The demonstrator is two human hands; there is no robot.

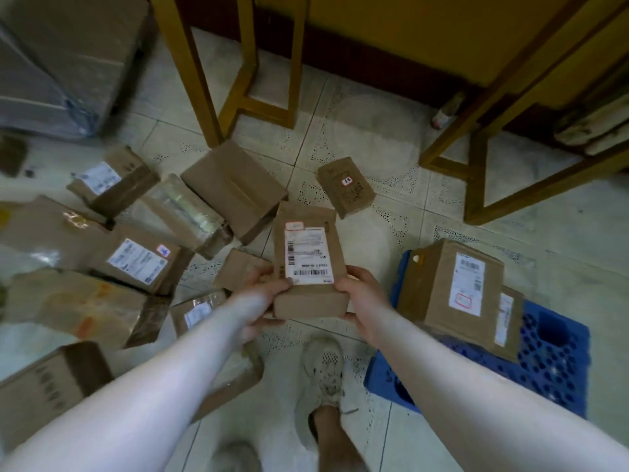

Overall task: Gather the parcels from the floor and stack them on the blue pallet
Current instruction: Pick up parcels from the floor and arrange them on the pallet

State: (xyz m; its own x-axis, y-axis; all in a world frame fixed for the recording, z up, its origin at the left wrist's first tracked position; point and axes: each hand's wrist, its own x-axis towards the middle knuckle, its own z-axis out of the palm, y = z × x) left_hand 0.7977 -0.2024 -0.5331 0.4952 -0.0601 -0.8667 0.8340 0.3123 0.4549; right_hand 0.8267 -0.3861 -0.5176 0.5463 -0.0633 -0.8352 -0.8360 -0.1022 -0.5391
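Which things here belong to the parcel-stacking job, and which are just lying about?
Job: held parcel, left hand, right hand, blue pallet, stacked parcel, floor parcels.
Lying about: wooden furniture legs, bottle by the wall.

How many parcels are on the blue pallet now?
2. A large box on the blue pallet, at its far left; a smaller box just right of it, partly hidden. More may be behind.

The top-left carton (64, 63) is blurred and cut off; parcels (452, 287) hide part of the blue pallet (551, 362).
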